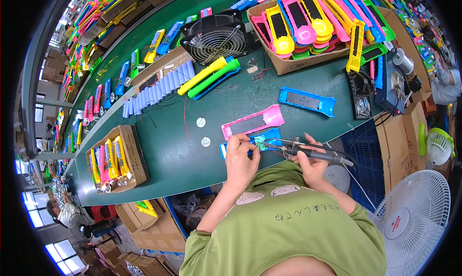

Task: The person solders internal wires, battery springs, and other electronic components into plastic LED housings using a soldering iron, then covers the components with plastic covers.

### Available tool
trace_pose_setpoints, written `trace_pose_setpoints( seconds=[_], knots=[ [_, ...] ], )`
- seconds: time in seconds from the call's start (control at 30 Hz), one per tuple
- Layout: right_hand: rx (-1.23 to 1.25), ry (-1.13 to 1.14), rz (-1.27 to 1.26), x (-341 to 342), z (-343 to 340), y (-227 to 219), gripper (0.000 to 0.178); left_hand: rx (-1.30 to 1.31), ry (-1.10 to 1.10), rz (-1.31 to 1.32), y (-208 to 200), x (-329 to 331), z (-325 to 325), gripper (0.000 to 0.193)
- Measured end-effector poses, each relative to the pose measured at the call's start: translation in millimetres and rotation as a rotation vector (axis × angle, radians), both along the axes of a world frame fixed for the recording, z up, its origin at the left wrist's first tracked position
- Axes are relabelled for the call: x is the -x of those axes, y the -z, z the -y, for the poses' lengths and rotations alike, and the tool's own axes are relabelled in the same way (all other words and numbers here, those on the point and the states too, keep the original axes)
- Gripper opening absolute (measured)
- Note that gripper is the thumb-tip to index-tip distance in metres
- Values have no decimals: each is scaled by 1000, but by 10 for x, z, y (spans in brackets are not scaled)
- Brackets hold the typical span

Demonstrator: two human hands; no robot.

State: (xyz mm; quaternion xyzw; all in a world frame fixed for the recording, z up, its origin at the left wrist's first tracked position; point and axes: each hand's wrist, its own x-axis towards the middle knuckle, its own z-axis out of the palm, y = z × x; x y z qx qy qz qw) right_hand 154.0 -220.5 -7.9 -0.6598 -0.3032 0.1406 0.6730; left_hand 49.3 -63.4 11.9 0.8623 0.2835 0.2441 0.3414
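Observation:
My right hand [312, 168] grips a soldering iron [323, 154] with a dark handle, a metal feed tube and a cable. Its tip points left at a small green circuit board [260, 142]. That board lies over a blue plastic casing [274, 134] at the table's near edge. Close to the board, my left hand [241, 164] is closed in a pinch above the casing's left part; what its fingertips hold is too small to tell. Just beyond both hands lies a pink casing [255, 122] with a dark strip inside.
Farther right is another blue casing [307, 101]. A carton [298, 64] of colourful casings stands at the back, beside a black fan [215, 41]. Lilac cylindrical cells [161, 90] line up at left, near a small carton [137, 153]. A soldering station [391, 90] with solder spool stands right.

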Motion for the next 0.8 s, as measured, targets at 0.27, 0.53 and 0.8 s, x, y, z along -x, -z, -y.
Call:
trace_pose_setpoints(
  seconds=[0.27,0.53,0.8],
  knots=[
    [-56,60,138,-57,46,61,19,-19,28,-50,-67,-51,-23,13],
    [-34,52,176,-57,78,88,19,-22,21,-48,-56,-57,-5,15],
    [-61,33,126,-64,91,105,19,1402,-395,462,-6,567,296,27]
  ],
)
